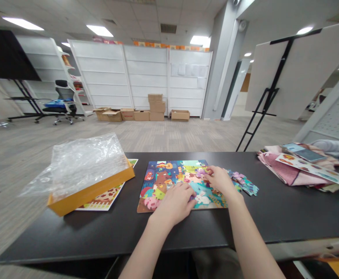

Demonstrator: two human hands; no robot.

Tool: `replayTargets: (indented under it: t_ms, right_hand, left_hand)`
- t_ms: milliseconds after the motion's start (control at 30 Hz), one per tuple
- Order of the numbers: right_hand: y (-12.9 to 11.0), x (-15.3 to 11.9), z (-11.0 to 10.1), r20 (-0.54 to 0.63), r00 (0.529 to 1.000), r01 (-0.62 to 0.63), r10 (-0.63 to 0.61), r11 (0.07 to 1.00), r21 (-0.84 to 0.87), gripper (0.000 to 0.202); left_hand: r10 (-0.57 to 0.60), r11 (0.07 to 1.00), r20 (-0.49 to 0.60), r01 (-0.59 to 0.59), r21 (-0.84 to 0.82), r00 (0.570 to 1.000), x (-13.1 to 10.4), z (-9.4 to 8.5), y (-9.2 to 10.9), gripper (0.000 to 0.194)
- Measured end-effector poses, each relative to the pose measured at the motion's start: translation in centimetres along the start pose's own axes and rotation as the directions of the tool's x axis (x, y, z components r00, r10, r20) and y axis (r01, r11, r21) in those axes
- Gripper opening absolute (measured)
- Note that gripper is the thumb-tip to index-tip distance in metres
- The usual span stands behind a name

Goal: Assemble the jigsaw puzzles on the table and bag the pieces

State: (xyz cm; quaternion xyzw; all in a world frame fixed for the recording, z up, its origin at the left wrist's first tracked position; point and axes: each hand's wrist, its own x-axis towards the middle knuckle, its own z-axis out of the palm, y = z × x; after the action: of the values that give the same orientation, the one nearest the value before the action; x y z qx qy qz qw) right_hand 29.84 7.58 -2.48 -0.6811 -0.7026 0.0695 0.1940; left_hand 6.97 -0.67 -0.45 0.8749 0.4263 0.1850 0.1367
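A colourful animal jigsaw puzzle [169,176] lies flat on the black table, many of its pieces joined inside a board. My left hand [179,198] rests palm down over its lower middle, fingers lying forward and thumb apart. Over the upper right part of the picture, my right hand [219,179] has its fingers bent and pinched on a puzzle piece at the surface; the fingertips partly hide it. Loose puzzle pieces [245,183] lie in a pile just right of the board, partly behind my right wrist. A white rabbit shows in the picture between my hands.
On the left, a yellow box [96,193] with clear plastic wrap [89,159] rests on a printed picture sheet [108,199]. Folded pink cloth [282,166], a sticker sheet [309,168] and a phone [310,155] lie at the right. Cardboard boxes [157,110] stand beyond the table.
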Motion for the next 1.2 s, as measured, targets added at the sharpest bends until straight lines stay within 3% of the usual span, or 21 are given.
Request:
replayTargets:
  t_ms: [267, 400, 500, 633, 1000, 1200]
  right_hand:
    - [-1.0, -0.4, -0.2, 0.008, 0.989, 0.146, -0.149, 0.982, 0.122, 0.022]
    - [1.6, -0.8, -2.1, -0.138, 0.990, -0.006, 0.012, 0.999, 0.044, 0.029]
    - [5.3, -1.5, -3.8, -0.243, 0.943, -0.250, 0.229, 0.966, -0.061, 0.034]
    - [8.9, -2.5, -5.0, -0.122, 0.931, -0.354, 0.343, 0.930, -0.094, 0.039]
    - [9.6, -2.5, -4.3, -0.148, 0.902, -0.422, 0.406, 0.902, -0.095, 0.033]
    - [9.9, -3.1, -5.3, -0.193, 0.887, -0.437, 0.420, 0.897, -0.056, 0.033]
  left_hand:
    - [0.001, 1.000, 0.001, -0.001, -0.013, 1.000, 0.0, 0.0, -0.1, 0.016]
    - [0.005, 1.000, 0.006, -0.004, -0.016, 1.000, -0.1, 0.0, -0.2, 0.016]
    - [0.007, 1.000, 0.014, -0.007, -0.019, 1.000, -0.2, 0.0, -0.2, 0.016]
    - [0.007, 1.000, 0.018, -0.007, -0.027, 1.000, -0.3, -0.1, -0.1, 0.018]
    - [0.000, 1.000, 0.020, 0.000, -0.013, 1.000, -0.3, 0.0, -0.2, 0.018]
    - [0.001, 1.000, 0.022, -0.001, -0.010, 1.000, -0.3, 0.0, -0.1, 0.017]
